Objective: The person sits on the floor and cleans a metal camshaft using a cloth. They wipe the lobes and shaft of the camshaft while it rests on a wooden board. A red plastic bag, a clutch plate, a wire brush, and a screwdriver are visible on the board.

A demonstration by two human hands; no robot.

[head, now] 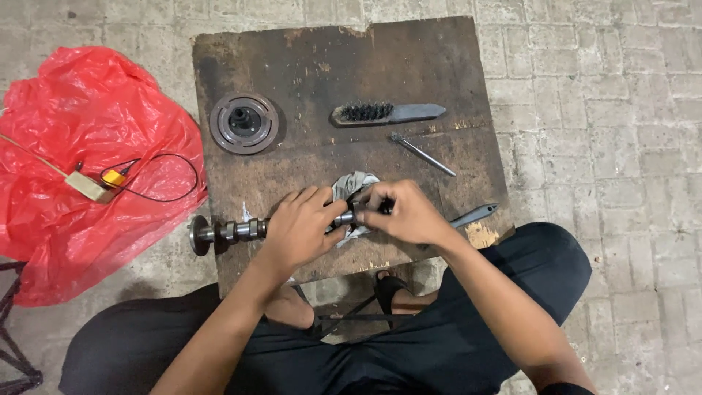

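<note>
Seated person at a dark wooden board (409, 66) on a brick floor: the left hand (300, 227) wraps its fingers over a metal shaft (227, 231) lying along the board's near edge, while the right hand (409, 213) closes its fingertips on the shaft's other part, pressing a grey rag (349, 184) against it. Behind lie a round metal disc (243, 123), a wire brush (386, 113) and a thin rod (424, 154); a red plastic bag (88, 132) lies left.
</note>
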